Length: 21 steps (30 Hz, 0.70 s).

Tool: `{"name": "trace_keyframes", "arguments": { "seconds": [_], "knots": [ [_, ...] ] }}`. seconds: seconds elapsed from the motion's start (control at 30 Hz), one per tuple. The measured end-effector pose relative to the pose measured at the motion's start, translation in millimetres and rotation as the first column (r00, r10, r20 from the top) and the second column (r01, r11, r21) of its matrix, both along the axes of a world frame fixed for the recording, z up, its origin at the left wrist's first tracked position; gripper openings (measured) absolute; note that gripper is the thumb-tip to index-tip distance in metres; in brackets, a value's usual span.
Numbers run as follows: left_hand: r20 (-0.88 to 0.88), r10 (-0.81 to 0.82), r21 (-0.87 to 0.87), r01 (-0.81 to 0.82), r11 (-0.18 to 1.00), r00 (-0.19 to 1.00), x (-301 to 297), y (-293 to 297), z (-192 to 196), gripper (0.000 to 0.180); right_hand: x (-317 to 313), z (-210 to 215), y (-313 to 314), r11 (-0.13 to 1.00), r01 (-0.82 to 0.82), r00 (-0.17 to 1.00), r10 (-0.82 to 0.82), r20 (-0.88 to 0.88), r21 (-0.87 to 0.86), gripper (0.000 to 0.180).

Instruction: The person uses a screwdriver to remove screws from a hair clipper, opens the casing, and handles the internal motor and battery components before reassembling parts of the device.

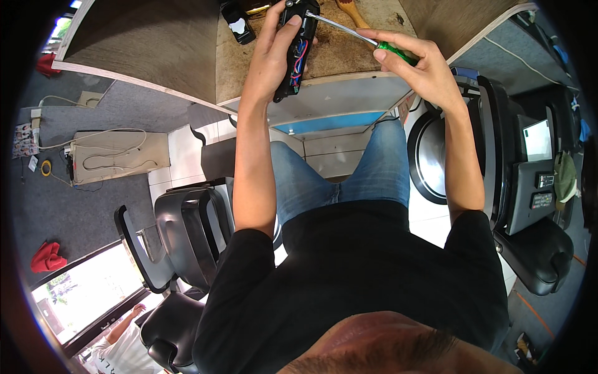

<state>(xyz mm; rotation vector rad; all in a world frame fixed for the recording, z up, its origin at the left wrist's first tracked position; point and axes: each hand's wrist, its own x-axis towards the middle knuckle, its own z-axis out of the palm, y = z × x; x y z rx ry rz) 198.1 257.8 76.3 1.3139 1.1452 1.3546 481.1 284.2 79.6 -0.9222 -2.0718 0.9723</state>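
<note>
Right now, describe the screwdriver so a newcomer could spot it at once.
Start at the brown worktop at the top of the view, above the person's knees. The right hand holds the screwdriver, its thin metal shaft slanting up-left into the open black device gripped by the left hand. Its translucent green handle sets it apart.

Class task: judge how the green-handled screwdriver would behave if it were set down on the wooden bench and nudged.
The screwdriver would probably roll: its green handle looks rounded and its metal shaft is thin and straight. It should stay stiff, not flex. It seems light, since the right hand steers it by the fingertips alone, while the left hand grips the opened black device.
</note>
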Motion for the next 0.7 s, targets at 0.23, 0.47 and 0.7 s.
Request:
{"name": "trace_keyframes", "arguments": {
  "seconds": [0.23,0.47,0.7],
  "knots": [
    [0.024,-0.014,-0.02,0.014,1.0,1.0,-2.0,-0.5,1.0,0.051,-0.5,0.2,-1.2,0.999,0.016,1.0,-0.017,0.02,0.033,0.038],
    [-0.005,0.014,-0.026,-0.014,1.0,1.0,0.3,-1.5,0.7,0.053,-0.9,-1.4,-0.8,0.999,0.013,1.0,-0.014,0.014,0.036,0.038],
    [-0.016,0.028,-0.021,-0.028,0.999,0.999,0.1,0.2,0.2,0.052,-0.5,-3.7,0.1,0.999,0.019,1.0,-0.019,0.012,0.036,0.038]
  ]
}}
